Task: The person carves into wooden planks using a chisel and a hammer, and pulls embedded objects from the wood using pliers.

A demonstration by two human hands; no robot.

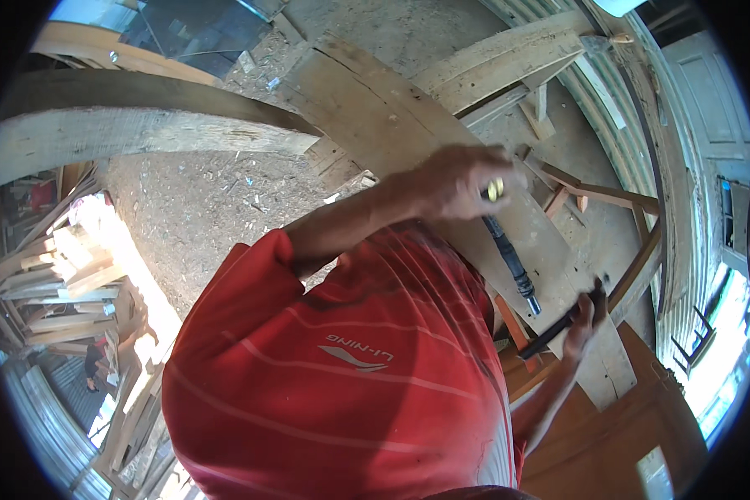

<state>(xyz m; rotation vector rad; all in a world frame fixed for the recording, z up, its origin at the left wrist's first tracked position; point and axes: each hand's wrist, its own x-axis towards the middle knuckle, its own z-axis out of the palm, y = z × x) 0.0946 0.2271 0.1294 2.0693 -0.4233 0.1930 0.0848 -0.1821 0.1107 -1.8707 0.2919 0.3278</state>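
A wide wooden board (375, 104) runs diagonally beneath both hands. My left hand (471, 182), smeared by motion, appears closed at the yellow end of a long dark tool (508, 260). That tool's shaft looks wrapped in black, and its shiny metal tip points down toward the board's near part. Farther right and nearer my body, my right hand (586, 323) is closed around a black bar-like tool (548, 335), which sticks out on both sides of the fist. A small dark part shows at its upper end; its exact kind is unclear.
A thick timber beam (158, 129) comes in from the left and meets the board. Another beam (508, 62) lies at the far right, near wooden frame pieces (612, 193). Cut lumber (67, 292) is piled at left. A brown panel (608, 425) stands near right.
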